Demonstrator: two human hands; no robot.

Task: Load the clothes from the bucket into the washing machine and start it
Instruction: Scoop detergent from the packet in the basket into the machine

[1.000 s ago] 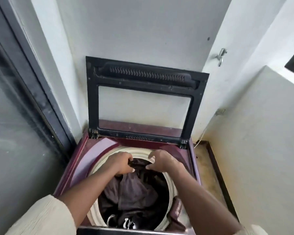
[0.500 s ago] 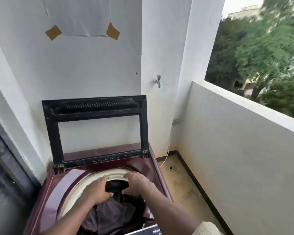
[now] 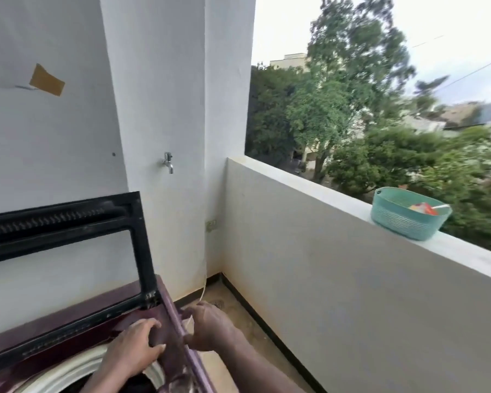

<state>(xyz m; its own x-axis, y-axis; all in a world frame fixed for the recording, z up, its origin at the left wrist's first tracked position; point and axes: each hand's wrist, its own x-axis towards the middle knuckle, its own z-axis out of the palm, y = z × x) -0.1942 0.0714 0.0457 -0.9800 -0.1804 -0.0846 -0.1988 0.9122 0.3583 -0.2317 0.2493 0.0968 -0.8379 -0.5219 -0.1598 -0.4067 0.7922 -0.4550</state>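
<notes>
One maroon washing machine [image 3: 169,361], black-framed lid [image 3: 143,245] upright, white tub rim [image 3: 77,367].

Maroon washing machine [image 3: 169,341], black lid frame [image 3: 142,251], teal perforated basket [image 3: 406,222], white walls [image 3: 159,109]

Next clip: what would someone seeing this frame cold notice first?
A teal basket sits on the balcony parapet at right, against green trees. At lower left, the black-framed lid of the maroon washing machine stands open. The left hand is over its right rear corner and the right hand is just past its right edge.
</notes>
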